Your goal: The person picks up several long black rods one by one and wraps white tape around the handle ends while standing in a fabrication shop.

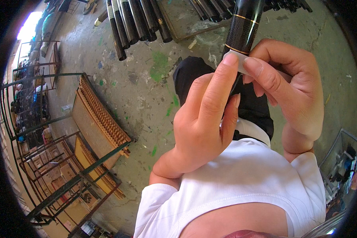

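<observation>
A glossy black pole (pixel 242 33) with thin gold rings and a textured band runs down from the top edge between my hands. A small whitish strip, like tape or paper, (pixel 242 63) lies against it just below the lower gold ring. My left hand (pixel 204 115) is closed round the lower part of the pole, its index fingertip pressed on the strip's left end. My right hand (pixel 291 81) pinches the strip's right side between thumb and fingers. The pole's lower end is mostly hidden behind my left hand.
Several black tubes (pixel 135 23) lie at the top, with more tubes (pixel 212 10) right of them. On the left stands a dark metal rack (pixel 47 77) beside a wooden board with a notched edge (pixel 103 113). The concrete floor (pixel 150 99) has green paint marks.
</observation>
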Demonstrator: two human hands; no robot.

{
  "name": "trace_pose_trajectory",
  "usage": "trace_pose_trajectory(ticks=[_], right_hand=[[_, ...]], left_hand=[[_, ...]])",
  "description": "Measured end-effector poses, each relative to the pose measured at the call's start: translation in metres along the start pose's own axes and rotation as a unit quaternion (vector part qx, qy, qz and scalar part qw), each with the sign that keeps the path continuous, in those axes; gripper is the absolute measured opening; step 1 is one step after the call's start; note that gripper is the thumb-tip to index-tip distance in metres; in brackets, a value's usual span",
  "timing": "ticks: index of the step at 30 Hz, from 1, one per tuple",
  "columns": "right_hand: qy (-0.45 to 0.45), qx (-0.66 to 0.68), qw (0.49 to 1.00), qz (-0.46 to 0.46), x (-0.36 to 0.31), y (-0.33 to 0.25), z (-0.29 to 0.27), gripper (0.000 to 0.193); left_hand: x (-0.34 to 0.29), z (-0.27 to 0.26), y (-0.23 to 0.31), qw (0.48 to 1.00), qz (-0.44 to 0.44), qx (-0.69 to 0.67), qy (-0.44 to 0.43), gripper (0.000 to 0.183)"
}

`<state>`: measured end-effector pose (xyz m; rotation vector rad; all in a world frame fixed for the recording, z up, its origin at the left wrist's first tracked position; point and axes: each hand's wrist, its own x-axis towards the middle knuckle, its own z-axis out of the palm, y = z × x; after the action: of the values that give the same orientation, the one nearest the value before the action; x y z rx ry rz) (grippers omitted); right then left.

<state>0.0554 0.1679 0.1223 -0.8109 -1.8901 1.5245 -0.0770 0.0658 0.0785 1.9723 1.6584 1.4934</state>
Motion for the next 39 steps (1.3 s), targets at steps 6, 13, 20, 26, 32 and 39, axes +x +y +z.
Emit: trace_pose_trajectory(ticks=[6,13,20,26,32,39], right_hand=[[-0.002,-0.005,1.0,0.006,-0.0005,-0.0029,-0.0017,0.021],[-0.012,-0.004,1.0,0.004,-0.0009,-0.002,-0.0028,0.021],[-0.007,-0.003,1.0,0.006,-0.0021,-0.0017,-0.0016,0.02],[-0.003,-0.008,1.0,0.016,-0.0027,-0.0022,-0.0028,0.021],[-0.003,-0.001,1.0,0.007,-0.0041,-0.0008,-0.0041,0.021],[-0.003,0.006,1.0,0.021,-0.005,-0.0006,-0.0044,0.021]], left_hand=[[0.0005,-0.0001,0.001,1.0,0.009,0.004,0.003,0.056],[-0.0012,-0.0038,0.0022,0.999,0.011,0.029,-0.016,0.057],[-0.0017,-0.0027,0.0034,1.0,-0.005,0.017,-0.012,0.055],[-0.0006,-0.0033,0.0034,1.0,-0.01,0.015,-0.023,0.055],[-0.0032,0.0012,0.0034,0.998,-0.037,-0.053,0.001,0.054],[-0.004,-0.0031,0.0005,0.999,-0.015,-0.01,-0.028,0.058]])
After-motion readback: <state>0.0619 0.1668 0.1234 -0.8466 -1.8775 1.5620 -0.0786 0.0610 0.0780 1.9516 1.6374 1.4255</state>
